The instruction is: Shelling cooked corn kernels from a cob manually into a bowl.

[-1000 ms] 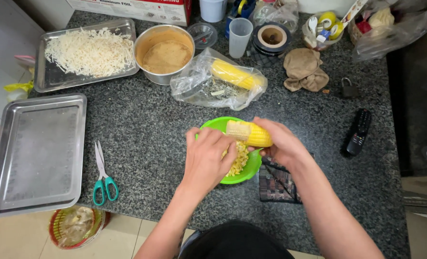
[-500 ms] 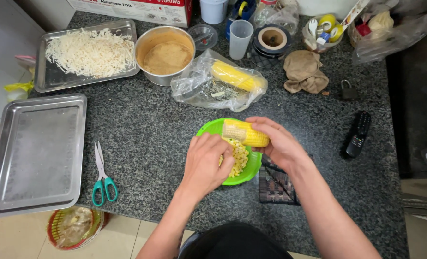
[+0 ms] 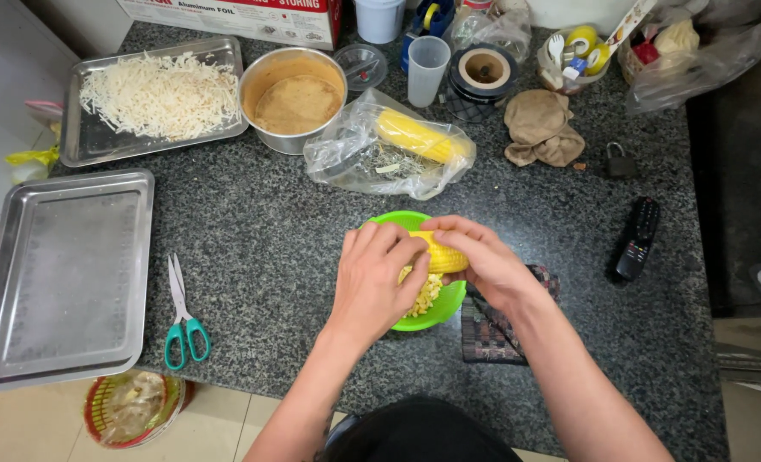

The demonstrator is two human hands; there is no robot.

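Since a second ago both hands have drawn closer over the green plastic bowl (image 3: 389,224), and the corn cob (image 3: 443,256) has dropped lower between them, so less of its yellow length shows than before. Its long axis now runs roughly left to right across the bowl, tilted slightly, with the exposed end pointing toward the right hand (image 3: 483,265). That hand curls over the cob from the right, fingers bent and closed around it. The left hand (image 3: 376,282) cups the cob's other end, fingers together and pressed against the kernels, thumb tucked below. Loose yellow kernels (image 3: 423,298) lie heaped in the bowl under the palms, pale and bumpy against the smooth glossy rim.

Everything else on the speckled dark granite counter (image 3: 260,248) lies as it did earlier. A crinkled clear plastic bag (image 3: 355,162) behind the bowl holds a second cob (image 3: 419,137), lying diagonally. A round steel pot (image 3: 293,98) holds tan batter, beside a flat steel tray (image 3: 85,150) of white shredded cheese. An empty rectangular steel tray (image 3: 64,278) sits at the left, with green-handled scissors (image 3: 183,316) just beside it. A dark woven cloth (image 3: 491,334) lies by the bowl under the right wrist, and a black remote (image 3: 637,238) rests well apart to the right.
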